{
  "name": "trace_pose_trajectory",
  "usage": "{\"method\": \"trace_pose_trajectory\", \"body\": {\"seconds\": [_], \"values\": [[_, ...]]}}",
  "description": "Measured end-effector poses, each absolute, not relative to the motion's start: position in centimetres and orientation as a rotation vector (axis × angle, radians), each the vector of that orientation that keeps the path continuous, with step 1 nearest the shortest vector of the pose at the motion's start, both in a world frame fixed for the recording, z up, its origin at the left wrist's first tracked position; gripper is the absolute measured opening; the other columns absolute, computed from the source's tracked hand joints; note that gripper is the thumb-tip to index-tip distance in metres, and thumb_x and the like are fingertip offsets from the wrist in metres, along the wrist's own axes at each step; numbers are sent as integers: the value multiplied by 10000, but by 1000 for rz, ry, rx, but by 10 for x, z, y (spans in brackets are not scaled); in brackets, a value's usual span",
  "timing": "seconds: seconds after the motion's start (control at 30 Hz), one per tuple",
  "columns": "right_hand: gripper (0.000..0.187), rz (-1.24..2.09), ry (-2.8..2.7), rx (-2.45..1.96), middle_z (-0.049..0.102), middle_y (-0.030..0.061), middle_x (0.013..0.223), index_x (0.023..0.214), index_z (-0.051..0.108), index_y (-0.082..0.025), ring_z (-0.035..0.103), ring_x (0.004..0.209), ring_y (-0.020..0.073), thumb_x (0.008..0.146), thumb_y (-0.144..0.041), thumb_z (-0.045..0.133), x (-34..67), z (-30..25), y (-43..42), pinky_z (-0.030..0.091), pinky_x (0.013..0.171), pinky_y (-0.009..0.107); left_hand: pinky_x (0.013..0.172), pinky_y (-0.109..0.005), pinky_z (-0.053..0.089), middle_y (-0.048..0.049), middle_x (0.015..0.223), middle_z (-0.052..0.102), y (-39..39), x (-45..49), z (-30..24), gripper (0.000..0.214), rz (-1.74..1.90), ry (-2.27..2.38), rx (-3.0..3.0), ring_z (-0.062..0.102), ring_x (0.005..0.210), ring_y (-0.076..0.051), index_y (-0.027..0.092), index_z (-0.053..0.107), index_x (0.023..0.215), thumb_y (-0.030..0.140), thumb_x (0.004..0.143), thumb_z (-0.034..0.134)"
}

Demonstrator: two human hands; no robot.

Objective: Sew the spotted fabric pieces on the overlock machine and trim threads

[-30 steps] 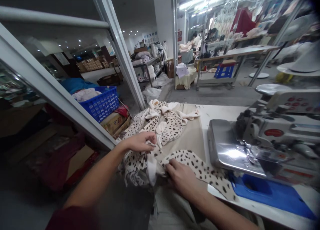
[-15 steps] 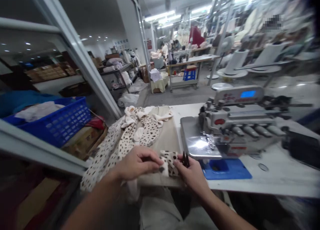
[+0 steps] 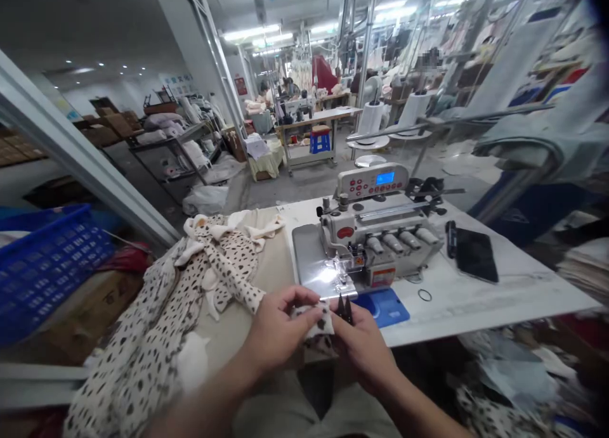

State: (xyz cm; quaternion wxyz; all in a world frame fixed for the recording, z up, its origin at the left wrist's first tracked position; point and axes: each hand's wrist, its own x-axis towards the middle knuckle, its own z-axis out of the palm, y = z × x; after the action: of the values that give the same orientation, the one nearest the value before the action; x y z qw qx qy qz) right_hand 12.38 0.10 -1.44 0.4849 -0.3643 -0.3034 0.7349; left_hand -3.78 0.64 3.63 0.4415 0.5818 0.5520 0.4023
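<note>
A small spotted fabric piece (image 3: 324, 324), cream with dark dots, is held in front of the machine near the table's front edge. My left hand (image 3: 280, 327) pinches its left side between thumb and fingers. My right hand (image 3: 364, 346) grips its right side and also has dark thread snips (image 3: 343, 308) tucked in it, their two pointed blades up and apart. Just beyond the hands stands an overlock sewing machine (image 3: 354, 229) with a lit blue display. A heap of matching spotted cloth (image 3: 147, 311) lies to the left, hanging over the table edge.
A blue plastic basket (image 3: 52, 267) and a cardboard box (image 3: 90, 298) stand at the left beside a metal frame post. On the white table (image 3: 457, 311) lie a dark phone-like device (image 3: 476, 254) and a black ring (image 3: 425, 295). Thread cones (image 3: 370, 122) stand behind the machine.
My view has turned to the right, so the machine appears further left. Both hands have come closer together, and the fabric piece is more covered by the left fingers.
</note>
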Motion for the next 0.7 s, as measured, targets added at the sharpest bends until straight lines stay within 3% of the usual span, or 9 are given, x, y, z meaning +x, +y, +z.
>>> {"method": "trace_pose_trajectory", "body": {"seconds": [0.27,0.37,0.5,0.6,0.7], "values": [[334,1632,-979,-909,497,-42,612,849,683,-150,334,504,69,845,-479,740,142,-17,2,293,461,187,751,-269,515,-43,897,739,10,-21,36,164,955,1482,1577,659,817,-185,193,743,900,313,788,739],[305,1529,-1107,-937,524,-27,621,885,703,-162,445,566,113,892,-466,678,145,-15,3,386,518,205,782,-270,511,-41,978,724,11,-21,34,223,914,1480,1602,650,873,-187,210,726,1014,308,814,715],[302,1436,-1276,-904,667,40,802,959,731,-166,618,819,212,941,-434,593,148,-9,5,508,757,291,818,-287,506,-51,1057,691,12,-24,34,391,773,1433,1675,637,924,-195,228,632,1254,343,880,649],[266,1394,-1359,-870,706,58,937,995,732,-175,637,896,230,945,-388,580,152,-8,7,495,856,321,842,-311,489,-48,999,668,13,-26,37,351,713,1492,1852,623,948,-216,232,641,1221,333,885,633],[251,1440,-1378,-858,696,41,874,944,721,-168,620,834,217,910,-398,626,155,-11,10,491,804,307,834,-310,479,-38,967,653,15,-26,40,303,736,1488,1919,622,930,-212,235,640,1172,333,886,633]]}}
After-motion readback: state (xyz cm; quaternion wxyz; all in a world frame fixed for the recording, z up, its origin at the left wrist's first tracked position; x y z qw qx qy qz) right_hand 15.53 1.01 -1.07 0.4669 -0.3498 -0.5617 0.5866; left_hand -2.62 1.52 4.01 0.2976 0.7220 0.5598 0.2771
